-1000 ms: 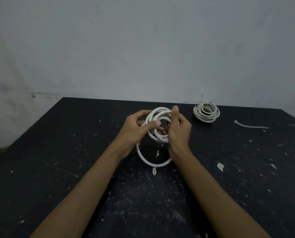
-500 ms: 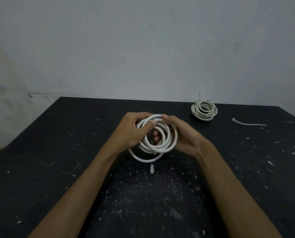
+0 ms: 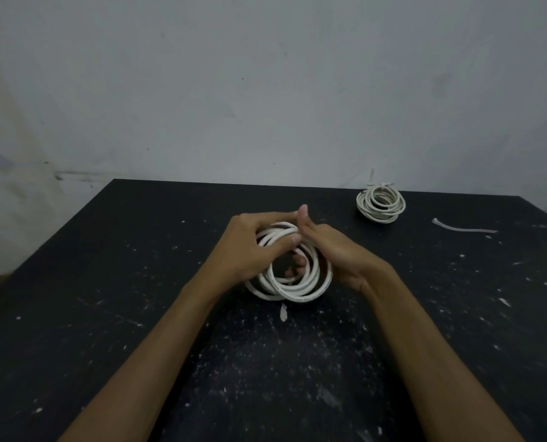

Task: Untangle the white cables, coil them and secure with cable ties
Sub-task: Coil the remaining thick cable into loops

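Observation:
A white cable coil of several loops sits between my hands at the middle of the black table. My left hand grips the coil's left and top side, thumb over the upper loops. My right hand holds the right side, fingers curled through the coil's centre and thumb raised above it. A second white coil, bound with a tie, lies at the back right. A loose white cable tie lies flat further right.
The table is dark and speckled with white paint flecks; a larger white chip lies just in front of the coil. A pale wall stands right behind the table's far edge.
The hanging lower loop has been gathered up into the coil. My right hand has turned from upright to lying along the coil's right side, and the coil has tilted flatter toward the table.

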